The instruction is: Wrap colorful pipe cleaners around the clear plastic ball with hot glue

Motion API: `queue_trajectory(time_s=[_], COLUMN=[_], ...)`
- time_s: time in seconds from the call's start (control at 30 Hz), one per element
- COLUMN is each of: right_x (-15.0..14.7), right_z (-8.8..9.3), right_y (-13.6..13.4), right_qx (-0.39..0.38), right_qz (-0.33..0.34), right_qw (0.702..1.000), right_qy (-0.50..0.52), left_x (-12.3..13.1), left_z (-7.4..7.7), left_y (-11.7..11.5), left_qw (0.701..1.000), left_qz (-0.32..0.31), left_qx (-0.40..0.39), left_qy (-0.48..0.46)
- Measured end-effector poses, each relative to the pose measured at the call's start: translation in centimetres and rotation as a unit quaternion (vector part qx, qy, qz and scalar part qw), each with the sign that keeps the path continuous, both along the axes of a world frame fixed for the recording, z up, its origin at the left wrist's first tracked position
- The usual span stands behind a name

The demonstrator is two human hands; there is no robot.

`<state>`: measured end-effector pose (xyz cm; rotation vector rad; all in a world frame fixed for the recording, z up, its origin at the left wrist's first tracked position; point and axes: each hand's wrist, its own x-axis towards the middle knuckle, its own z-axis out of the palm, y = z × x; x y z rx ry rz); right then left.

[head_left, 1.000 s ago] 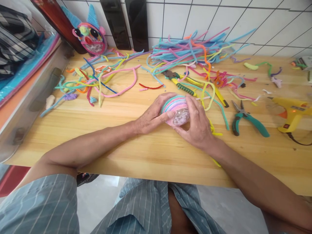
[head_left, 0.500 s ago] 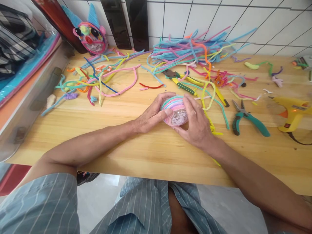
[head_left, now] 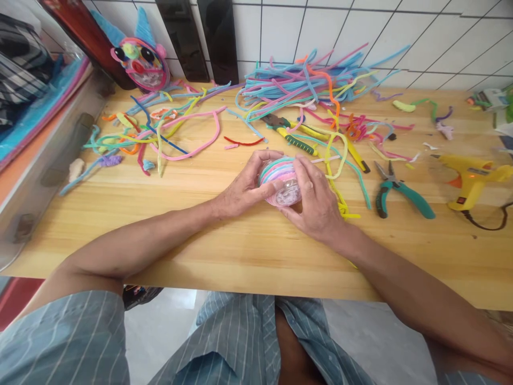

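A round clear ball wound with pink, purple and teal pipe cleaners [head_left: 280,179] rests on the wooden table [head_left: 224,235] in front of me. My left hand [head_left: 244,187] curls round its left side, thumb pressed on the front. My right hand [head_left: 316,200] wraps its right side, fingers over the top. Both hands are closed on the ball. A yellow pipe cleaner [head_left: 340,206] trails from under my right hand.
A heap of coloured pipe cleaners [head_left: 304,85] lies at the back, loose ones [head_left: 160,133] at the left. Teal pliers [head_left: 395,187], yellow-handled pliers [head_left: 294,139] and a yellow glue gun [head_left: 473,179] lie to the right. A pipe-cleaner clown face [head_left: 138,59] leans on the tiled wall.
The view has shifted slightly, so everything sits a little further left. My hands keep the same hold on the ball, with only small finger shifts.
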<state>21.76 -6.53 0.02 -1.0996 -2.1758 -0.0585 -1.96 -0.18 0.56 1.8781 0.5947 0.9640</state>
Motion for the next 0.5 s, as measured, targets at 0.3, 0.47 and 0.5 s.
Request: queue_trajectory(time_s=[0.3,0.47,0.5], right_x=[0.00,-0.22,-0.26], right_z=[0.12,0.10,0.10], right_y=[0.14,0.07,0.06], right_qx=[-0.007,0.000,0.006], right_qz=[0.007,0.003,0.003], right_qw=[1.000,1.000,1.000], right_qy=[-0.005,-0.003,-0.002], left_x=[-0.18,-0.06,-0.02], left_z=[-0.11,0.42,0.44], left_y=[0.19,-0.21,-0.26], left_qw=[1.000,0.999,0.999], left_qz=[-0.003,0.016,0.018], left_qx=[-0.007,0.015,0.023], left_qy=[0.000,0.028,0.027])
